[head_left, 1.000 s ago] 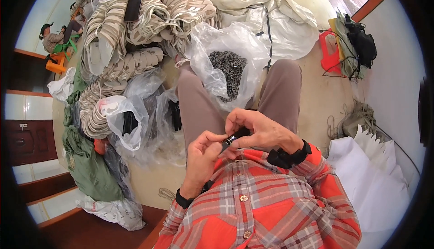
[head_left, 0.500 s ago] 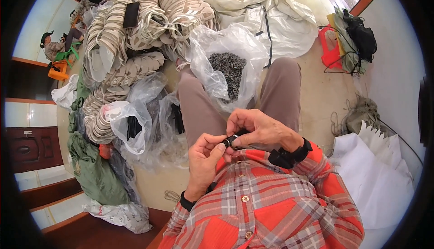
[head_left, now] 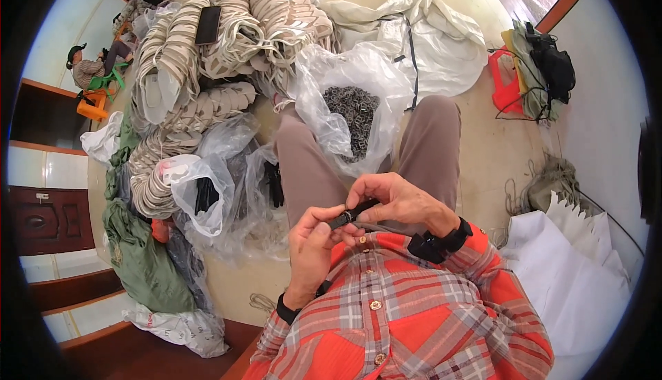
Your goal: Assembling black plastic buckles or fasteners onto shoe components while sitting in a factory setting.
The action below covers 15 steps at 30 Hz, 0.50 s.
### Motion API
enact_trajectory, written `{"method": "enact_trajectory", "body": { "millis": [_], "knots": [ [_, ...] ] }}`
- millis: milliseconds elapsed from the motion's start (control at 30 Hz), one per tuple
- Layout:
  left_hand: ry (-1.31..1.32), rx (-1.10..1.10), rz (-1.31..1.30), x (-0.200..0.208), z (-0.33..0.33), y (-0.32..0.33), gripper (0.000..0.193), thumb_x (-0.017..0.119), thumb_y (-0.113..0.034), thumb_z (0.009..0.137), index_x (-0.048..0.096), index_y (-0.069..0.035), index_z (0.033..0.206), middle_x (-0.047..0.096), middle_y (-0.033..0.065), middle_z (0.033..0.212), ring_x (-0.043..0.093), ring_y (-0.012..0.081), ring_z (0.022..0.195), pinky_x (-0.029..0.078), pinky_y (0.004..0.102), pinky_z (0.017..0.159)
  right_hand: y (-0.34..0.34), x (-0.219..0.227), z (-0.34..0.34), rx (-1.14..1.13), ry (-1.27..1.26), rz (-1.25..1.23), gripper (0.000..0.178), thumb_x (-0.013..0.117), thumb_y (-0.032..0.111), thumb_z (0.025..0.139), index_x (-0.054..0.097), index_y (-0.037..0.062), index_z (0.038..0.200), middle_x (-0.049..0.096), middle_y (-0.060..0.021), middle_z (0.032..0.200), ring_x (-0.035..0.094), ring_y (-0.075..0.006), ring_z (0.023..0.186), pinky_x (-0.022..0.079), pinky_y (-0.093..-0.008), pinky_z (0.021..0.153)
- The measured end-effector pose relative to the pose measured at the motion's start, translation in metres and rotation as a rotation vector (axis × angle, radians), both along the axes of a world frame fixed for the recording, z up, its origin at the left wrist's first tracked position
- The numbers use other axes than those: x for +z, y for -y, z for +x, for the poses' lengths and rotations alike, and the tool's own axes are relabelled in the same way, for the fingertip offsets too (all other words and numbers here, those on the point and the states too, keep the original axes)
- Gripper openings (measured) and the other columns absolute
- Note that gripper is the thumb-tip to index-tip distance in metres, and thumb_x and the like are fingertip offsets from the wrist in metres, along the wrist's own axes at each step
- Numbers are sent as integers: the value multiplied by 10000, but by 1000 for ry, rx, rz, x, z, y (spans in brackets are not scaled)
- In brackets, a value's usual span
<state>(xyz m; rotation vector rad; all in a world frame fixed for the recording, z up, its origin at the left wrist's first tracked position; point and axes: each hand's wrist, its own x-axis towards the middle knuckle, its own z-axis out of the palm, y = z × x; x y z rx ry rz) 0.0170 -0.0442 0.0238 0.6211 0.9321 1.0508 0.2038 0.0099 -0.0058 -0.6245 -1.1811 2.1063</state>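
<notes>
Above my lap, both hands grip a short black strap [head_left: 339, 221] with a small metal buckle [head_left: 349, 215] at its middle. The thumb and fingers of my left hand [head_left: 312, 243] pinch the strap's left end. My right hand [head_left: 398, 199] pinches the other side, its fingers close to the buckle and partly hiding the strap. Between my knees sits a clear plastic bag [head_left: 393, 80], opened wide, holding a heap of small dark metal buckles [head_left: 353, 114].
Bundled beige shoe uppers [head_left: 176, 56] are piled at the left, with a phone [head_left: 207, 25] on top. Plastic bags [head_left: 201, 197] with black straps stand by my left leg. A red stool [head_left: 507, 83] and white sheeting [head_left: 558, 276] lie right. Another person [head_left: 86, 70] sits far left.
More of the black strap now shows between my hands, and the buckle on it is easier to see. My fingers have shifted slightly along the strap; the view has moved a little.
</notes>
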Motion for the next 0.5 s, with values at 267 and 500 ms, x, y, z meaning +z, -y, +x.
{"method": "enact_trajectory", "body": {
  "millis": [267, 500],
  "knots": [
    [151, -50, -2, -8, -6, -2, 225, 467, -68, 897, 489, 71, 1072, 621, 188, 884, 633, 224, 752, 510, 402, 805, 0, -5, -3, -11, -21, 18, 196, 571, -36, 801, 506, -11, 984, 582, -61, 906, 555, -110, 821, 461, -243, 752],
    [-16, -9, -17, -8, -2, -3, 139, 554, -19, 860, 511, 46, 974, 634, 160, 865, 645, 206, 734, 541, 339, 732, 1, 5, -6, -160, 186, 312, 203, 646, -35, 729, 601, 31, 915, 568, -49, 955, 542, -156, 892, 423, -271, 808]
  ]
}}
